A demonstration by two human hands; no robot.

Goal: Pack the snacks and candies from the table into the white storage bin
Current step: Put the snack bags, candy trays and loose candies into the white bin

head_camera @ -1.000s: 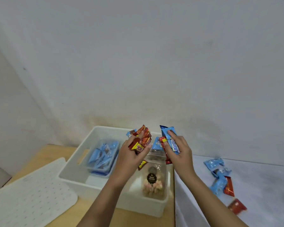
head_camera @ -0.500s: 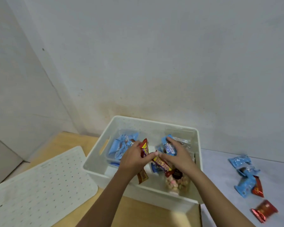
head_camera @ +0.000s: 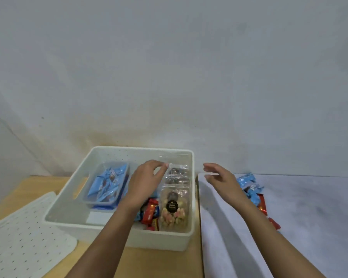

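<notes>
The white storage bin (head_camera: 68, 199) stands on a wooden surface against the wall. Inside it a clear tray of blue packets (head_camera: 107, 182) lies at the left, red and blue candy wrappers (head_camera: 151, 212) in the middle, and clear snack bags (head_camera: 175, 207) at the right. My left hand (head_camera: 145, 181) hovers over the bin's middle, fingers loosely apart, holding nothing. My right hand (head_camera: 219, 178) is just right of the bin, over the grey cloth, open and empty. Behind my right forearm lie blue packets (head_camera: 249, 185) and red wrappers (head_camera: 262, 203) on the cloth.
A white perforated mat (head_camera: 26, 239) lies at the left on the wooden table (head_camera: 34, 187). The grey cloth (head_camera: 313, 217) covers the surface at the right. A plain wall rises close behind the bin.
Both hands let go of the red and blue candies, which now lie in the bin. My right hand has moved out of the bin to the right; my left hand lifted slightly.
</notes>
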